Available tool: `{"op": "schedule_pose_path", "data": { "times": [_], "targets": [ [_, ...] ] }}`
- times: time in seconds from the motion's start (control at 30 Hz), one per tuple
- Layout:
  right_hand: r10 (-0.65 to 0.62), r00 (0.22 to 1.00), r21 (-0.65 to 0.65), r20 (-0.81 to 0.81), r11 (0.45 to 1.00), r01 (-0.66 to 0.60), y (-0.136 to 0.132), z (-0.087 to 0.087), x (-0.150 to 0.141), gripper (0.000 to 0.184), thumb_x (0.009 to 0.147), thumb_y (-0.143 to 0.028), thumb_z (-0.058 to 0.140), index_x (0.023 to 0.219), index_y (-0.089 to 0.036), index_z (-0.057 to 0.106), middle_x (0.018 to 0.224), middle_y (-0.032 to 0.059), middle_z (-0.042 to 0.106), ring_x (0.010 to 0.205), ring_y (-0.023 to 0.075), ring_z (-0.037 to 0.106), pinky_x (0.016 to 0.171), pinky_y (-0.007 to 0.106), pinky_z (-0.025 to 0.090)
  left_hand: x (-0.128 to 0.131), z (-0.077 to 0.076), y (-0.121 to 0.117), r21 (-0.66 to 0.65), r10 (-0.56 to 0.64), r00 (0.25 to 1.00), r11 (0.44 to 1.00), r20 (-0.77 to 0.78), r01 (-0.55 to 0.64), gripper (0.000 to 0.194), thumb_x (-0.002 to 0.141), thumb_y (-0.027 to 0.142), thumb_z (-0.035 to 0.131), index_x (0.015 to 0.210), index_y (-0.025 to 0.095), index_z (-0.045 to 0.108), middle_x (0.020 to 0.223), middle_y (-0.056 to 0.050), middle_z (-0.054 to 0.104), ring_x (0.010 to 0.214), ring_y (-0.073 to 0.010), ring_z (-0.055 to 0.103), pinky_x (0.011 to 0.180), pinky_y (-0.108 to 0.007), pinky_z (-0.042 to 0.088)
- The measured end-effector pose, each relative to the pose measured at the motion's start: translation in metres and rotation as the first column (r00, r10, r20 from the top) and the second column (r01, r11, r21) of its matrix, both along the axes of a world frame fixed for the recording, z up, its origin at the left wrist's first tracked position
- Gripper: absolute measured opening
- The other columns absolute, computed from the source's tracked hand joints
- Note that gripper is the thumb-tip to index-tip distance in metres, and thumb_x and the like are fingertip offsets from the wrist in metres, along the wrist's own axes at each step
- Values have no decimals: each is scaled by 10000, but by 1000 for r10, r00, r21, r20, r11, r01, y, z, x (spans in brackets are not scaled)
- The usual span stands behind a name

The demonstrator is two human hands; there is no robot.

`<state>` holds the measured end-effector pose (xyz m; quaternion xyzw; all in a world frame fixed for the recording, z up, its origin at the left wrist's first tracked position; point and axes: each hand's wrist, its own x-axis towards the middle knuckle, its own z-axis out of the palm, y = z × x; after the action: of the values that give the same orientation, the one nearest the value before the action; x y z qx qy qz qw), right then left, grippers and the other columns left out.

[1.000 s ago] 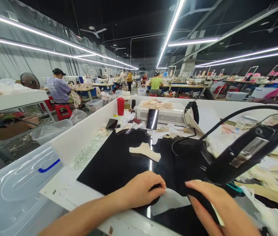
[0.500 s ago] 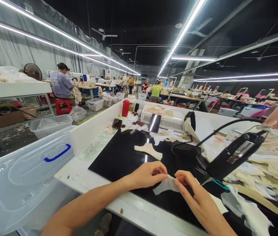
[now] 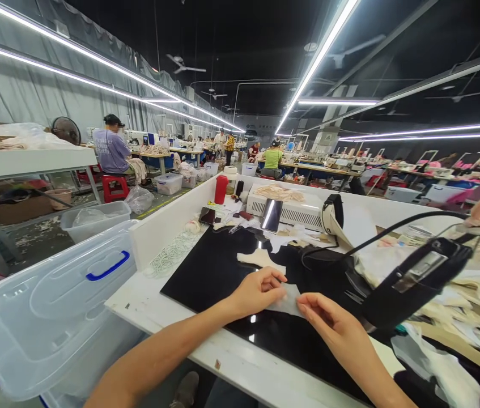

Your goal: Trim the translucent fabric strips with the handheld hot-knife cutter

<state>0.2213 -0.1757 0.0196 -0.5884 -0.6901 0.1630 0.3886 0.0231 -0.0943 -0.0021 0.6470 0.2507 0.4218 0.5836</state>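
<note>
A small piece of thin, whitish translucent fabric (image 3: pixel 289 300) is stretched between my two hands, over the black board (image 3: pixel 205 277). My left hand (image 3: pixel 257 292) pinches its left side between thumb and fingers. My right hand (image 3: pixel 328 317) grips the right edge with its fingertips. Just beyond my left hand, a cream curved fabric piece (image 3: pixel 260 259) lies flat on the board. To the right of my right hand are tweezers (image 3: pixel 353 297) and a black device with a cable (image 3: pixel 418 277).
A phone (image 3: pixel 272 215) leans against a white vented machine (image 3: pixel 294 211). Pale green cord (image 3: pixel 171 252) lies at the left, near a red container (image 3: pixel 221 189). Fabric pieces (image 3: pixel 456 300) are heaped right. A lidded plastic bin (image 3: pixel 61 306) stands beside the table; co-workers sit farther off.
The fabric piece has turned and been drawn flatter between my hands, with its hanging corner now raised. My left hand has shifted slightly up. The view has swung a little left.
</note>
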Motion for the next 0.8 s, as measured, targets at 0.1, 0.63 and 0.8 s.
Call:
{"op": "schedule_pose_path", "data": {
  "times": [0.1, 0.63, 0.8],
  "targets": [
    [7, 1000, 6, -18, 1000, -7, 7, -3, -2, 284, 923, -512, 603, 944, -269, 750, 902, 23, 777, 785, 214, 725, 681, 276, 567, -1, 1, 0, -10, 46, 999, 999, -12, -46, 289, 824, 265, 748, 1079, 170, 650, 815, 13, 653, 687, -116, 626, 677, -242, 480],
    [89, 995, 53, -51, 995, -86, 43, 6, -21, 225, 946, -378, 579, 884, -265, 763, 851, 24, 758, 761, 207, 712, 677, 297, 560, -16, 7, 5, 6, 263, 954, 964, -143, -264, 324, 871, 318, 684, 1154, 185, 598, 826, 12, 618, 661, -101, 579, 588, -200, 453],
    [61, 998, 101, 12, 993, -62, 74, 12, -30, 234, 970, -365, 548, 941, -263, 756, 922, 27, 773, 799, 203, 711, 711, 307, 556, -26, 23, 38, 175, 359, 903, 930, -236, -324, 288, 896, 297, 648, 1163, 194, 614, 876, -3, 669, 781, -144, 629, 726, -256, 492]
  ]
}}
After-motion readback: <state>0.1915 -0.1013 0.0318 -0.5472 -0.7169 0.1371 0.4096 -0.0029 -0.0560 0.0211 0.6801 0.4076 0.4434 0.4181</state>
